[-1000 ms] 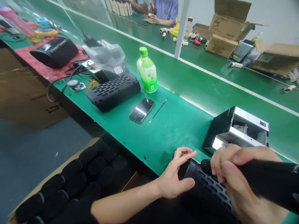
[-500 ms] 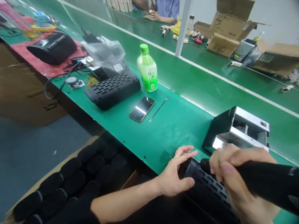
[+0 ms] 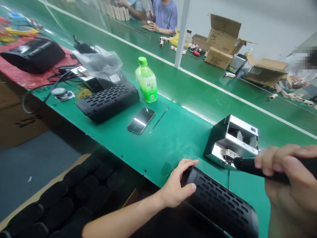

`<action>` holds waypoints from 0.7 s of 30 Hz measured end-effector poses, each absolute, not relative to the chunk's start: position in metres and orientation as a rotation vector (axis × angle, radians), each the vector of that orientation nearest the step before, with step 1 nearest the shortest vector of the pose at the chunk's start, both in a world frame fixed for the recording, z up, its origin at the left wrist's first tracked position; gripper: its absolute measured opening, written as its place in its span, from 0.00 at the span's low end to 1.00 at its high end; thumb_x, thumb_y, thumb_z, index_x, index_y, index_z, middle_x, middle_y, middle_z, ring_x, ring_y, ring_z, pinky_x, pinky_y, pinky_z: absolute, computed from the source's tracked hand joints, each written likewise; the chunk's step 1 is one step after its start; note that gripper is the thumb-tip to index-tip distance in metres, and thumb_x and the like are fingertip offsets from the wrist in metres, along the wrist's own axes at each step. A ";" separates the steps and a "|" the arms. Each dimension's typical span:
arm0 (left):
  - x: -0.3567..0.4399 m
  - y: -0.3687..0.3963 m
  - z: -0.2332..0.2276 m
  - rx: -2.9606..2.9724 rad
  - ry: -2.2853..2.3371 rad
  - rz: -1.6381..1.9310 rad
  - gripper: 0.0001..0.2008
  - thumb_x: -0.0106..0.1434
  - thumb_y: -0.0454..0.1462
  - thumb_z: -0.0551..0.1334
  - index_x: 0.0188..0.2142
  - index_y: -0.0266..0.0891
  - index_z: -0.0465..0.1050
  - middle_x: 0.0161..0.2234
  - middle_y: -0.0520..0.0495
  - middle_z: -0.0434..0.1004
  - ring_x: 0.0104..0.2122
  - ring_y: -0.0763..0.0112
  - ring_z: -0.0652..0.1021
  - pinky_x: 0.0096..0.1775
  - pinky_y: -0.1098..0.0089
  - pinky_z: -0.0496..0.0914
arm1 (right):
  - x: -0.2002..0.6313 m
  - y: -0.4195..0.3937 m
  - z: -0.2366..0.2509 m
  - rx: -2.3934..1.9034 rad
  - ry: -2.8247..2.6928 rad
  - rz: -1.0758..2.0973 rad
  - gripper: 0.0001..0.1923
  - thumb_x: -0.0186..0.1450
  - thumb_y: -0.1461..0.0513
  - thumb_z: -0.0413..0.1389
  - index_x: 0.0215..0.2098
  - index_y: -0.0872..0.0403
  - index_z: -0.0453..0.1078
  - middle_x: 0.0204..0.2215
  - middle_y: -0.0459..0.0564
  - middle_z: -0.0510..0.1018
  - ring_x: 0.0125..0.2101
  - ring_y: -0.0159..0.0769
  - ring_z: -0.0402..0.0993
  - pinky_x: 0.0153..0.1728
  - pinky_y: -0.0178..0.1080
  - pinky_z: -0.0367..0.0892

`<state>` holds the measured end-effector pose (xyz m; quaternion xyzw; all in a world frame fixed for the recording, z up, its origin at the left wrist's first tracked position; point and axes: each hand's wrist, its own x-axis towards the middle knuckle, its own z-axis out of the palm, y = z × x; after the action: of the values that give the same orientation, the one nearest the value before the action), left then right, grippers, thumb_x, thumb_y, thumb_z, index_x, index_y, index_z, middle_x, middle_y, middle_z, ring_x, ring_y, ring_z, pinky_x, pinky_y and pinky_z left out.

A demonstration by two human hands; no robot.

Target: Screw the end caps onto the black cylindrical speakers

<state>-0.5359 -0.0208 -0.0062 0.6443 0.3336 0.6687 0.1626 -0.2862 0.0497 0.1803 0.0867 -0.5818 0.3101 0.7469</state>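
Observation:
My left hand is wrapped around the near-left end of a black perforated housing, thumb on the front side and fingers over the top. The housing lies along the bench's front edge. In my right hand is a black electric screwdriver, pointing left. Its tip is at the front of a silver and black screw feeder; I cannot make out whether a screw is on the tip.
On the green bench are a phone, a thin metal rod, a green tea bottle and another perforated housing. Black padded pieces sit in a box below. People work behind, beyond a post.
My right hand has moved the screwdriver away from the housing to the screw feeder's front. My left hand still holds the housing. The camera view has shifted, so bench objects appear further left.

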 end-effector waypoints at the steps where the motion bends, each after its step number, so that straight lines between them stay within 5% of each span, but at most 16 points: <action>1: -0.536 -0.021 -0.006 1.840 0.961 1.903 0.45 0.79 0.65 0.82 0.83 0.44 0.81 0.71 0.32 0.74 0.71 0.35 0.76 0.81 0.33 0.68 | -0.287 0.057 0.184 0.144 -1.215 0.640 0.17 0.65 0.63 0.81 0.40 0.45 0.78 0.27 0.41 0.73 0.25 0.39 0.69 0.29 0.50 0.71; 7: -0.539 -0.023 -0.006 1.867 0.955 1.888 0.45 0.80 0.67 0.80 0.82 0.44 0.81 0.69 0.33 0.73 0.67 0.39 0.77 0.80 0.35 0.69 | -0.305 0.099 0.192 0.191 -1.153 0.551 0.16 0.62 0.65 0.81 0.33 0.51 0.77 0.22 0.45 0.76 0.20 0.38 0.75 0.26 0.42 0.77; 21: -0.537 -0.031 -0.003 1.887 0.969 1.848 0.38 0.82 0.66 0.79 0.78 0.50 0.80 0.69 0.38 0.72 0.64 0.42 0.77 0.78 0.37 0.67 | -0.287 0.072 0.158 0.039 -1.216 0.790 0.15 0.69 0.61 0.81 0.43 0.49 0.80 0.25 0.41 0.73 0.23 0.35 0.70 0.29 0.43 0.73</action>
<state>-0.5372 -0.0313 -0.0033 0.6619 0.3397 0.6480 0.1634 -0.2870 0.0722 0.1577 0.0177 -0.5562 0.3614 0.7481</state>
